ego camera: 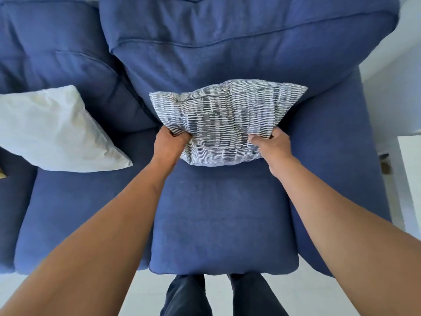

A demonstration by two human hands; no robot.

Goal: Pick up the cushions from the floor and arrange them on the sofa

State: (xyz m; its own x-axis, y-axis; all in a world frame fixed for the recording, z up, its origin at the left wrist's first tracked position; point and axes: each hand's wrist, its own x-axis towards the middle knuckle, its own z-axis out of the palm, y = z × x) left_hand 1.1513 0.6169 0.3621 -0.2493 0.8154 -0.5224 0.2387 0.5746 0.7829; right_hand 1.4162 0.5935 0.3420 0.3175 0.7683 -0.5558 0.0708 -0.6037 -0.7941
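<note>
At the far left edge a small yellowish scrap [2, 174] pokes into view beside the sofa seat; too little of it shows to say what it is. Next to it a plain white cushion [52, 131] leans on the left seat against the left back cushion, its left side cut off by the frame edge. The blue sofa [218, 215] fills most of the view, and its top and left end run out of the picture.

The left hand [169, 143] is clenched on the lower left corner of the patterned cushion [225, 119]; its fingers [176, 135] curl into the fabric, so their tips are hidden in the bunched cloth. The patterned cushion, white with rows of dark grey dashes, rests on the right-hand seat, propped against the back cushion behind it, its lower edge touching the seat. The right hand [273, 144] grips the cushion's lower right part, thumb pressed onto the front face and the other fingers tucked out of sight behind the edge.

Below, between the forearms, dark trouser legs [189, 297] stand on a pale floor [145, 293] at the sofa's front edge; the feet are cut off.

At the right, past the sofa arm, white furniture [410, 179] and a small dark fitting [385, 165] are blurred and hard to make out. No writing or label is readable anywhere.
</note>
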